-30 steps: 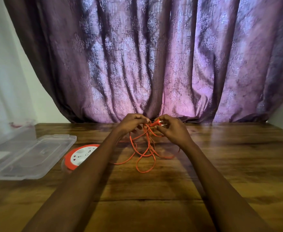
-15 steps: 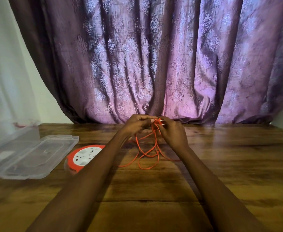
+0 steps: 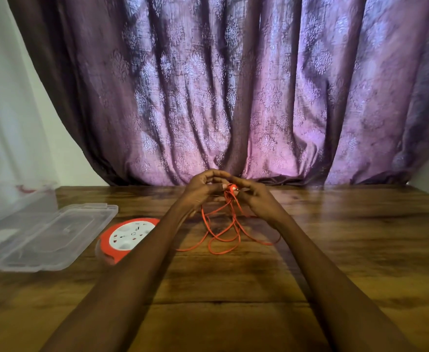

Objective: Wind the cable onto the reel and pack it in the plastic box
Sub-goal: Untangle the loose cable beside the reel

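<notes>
Both hands meet above the far middle of the desk [image 3: 335,250]. Right hand [image 3: 255,198] pinches the orange plug [image 3: 231,188], fingers curled round it; left hand [image 3: 203,189] has fingers curled at the cable [image 3: 223,232] right beside the plug, fingertips nearly touching the right's. Cable hangs from the grip in loose loops that land on the desk just below and toward the camera, one strand trailing left toward the reel [image 3: 125,237]. Reel lies flat, left of the grip and nearer, partly behind the left forearm. Clear plastic box [image 3: 12,199] sits further left at the desk edge, its lid [image 3: 48,237] flat beside the reel. Bare wood right of the grip and in front. Purple curtain [image 3: 233,85] hangs right behind the hands; white wall [image 3: 10,97] on left.
</notes>
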`<action>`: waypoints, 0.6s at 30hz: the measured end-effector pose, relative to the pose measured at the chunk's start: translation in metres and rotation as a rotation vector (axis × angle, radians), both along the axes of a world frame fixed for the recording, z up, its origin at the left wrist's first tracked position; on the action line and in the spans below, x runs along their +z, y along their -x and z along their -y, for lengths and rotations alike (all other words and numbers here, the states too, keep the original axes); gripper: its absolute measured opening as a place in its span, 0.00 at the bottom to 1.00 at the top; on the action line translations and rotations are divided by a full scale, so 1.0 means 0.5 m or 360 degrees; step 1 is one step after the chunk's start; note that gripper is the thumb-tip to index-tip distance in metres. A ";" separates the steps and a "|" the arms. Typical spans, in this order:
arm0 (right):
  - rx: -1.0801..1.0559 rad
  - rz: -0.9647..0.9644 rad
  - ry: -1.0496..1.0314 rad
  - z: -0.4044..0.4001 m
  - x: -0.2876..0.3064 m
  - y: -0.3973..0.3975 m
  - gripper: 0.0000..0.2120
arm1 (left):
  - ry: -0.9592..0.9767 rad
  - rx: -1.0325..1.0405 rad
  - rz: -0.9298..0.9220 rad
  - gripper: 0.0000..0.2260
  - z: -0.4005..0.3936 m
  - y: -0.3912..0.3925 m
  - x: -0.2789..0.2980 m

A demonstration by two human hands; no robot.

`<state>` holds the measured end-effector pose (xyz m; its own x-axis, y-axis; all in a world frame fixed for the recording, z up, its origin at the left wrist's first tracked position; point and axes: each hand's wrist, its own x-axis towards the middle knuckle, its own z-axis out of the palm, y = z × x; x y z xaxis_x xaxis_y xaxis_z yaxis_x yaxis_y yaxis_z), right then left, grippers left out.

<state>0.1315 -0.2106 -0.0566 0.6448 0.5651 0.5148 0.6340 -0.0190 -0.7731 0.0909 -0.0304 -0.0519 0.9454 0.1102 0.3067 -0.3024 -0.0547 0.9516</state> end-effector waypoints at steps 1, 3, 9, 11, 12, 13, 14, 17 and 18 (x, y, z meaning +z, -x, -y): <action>-0.0020 0.0030 -0.0012 -0.003 -0.001 -0.002 0.17 | -0.0019 0.0005 0.0007 0.14 0.002 0.000 0.001; -0.0071 0.0041 -0.0029 -0.011 -0.005 -0.008 0.14 | -0.0070 0.0020 0.0010 0.14 0.005 0.000 0.002; -0.0494 0.0100 0.0033 -0.025 -0.018 -0.027 0.05 | -0.0113 0.0081 0.0059 0.13 0.019 -0.002 -0.006; -0.0574 0.0142 0.0057 -0.031 -0.015 -0.020 0.07 | -0.0097 0.0116 0.0066 0.12 0.022 -0.006 -0.005; -0.0561 0.0152 0.0059 -0.032 -0.014 -0.015 0.07 | -0.0097 0.0137 0.0077 0.12 0.023 -0.007 -0.005; -0.0483 0.0125 0.0041 -0.031 -0.012 -0.010 0.07 | -0.0102 0.0159 0.0096 0.12 0.023 -0.009 -0.005; -0.0342 0.0030 0.0013 -0.026 -0.008 -0.006 0.09 | -0.0109 0.0177 0.0119 0.12 0.023 -0.010 -0.005; 0.0164 -0.0438 -0.0029 0.012 0.010 -0.011 0.17 | -0.0099 0.0152 0.0155 0.10 0.015 -0.008 -0.005; 0.0262 -0.0581 -0.0034 0.025 0.014 -0.017 0.20 | -0.0067 0.0104 0.0137 0.10 0.011 -0.005 -0.005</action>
<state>0.1402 -0.2230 -0.0496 0.6891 0.6679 0.2812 0.3106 0.0784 -0.9473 0.0935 -0.0357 -0.0543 0.9065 0.1562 0.3923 -0.3776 -0.1161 0.9187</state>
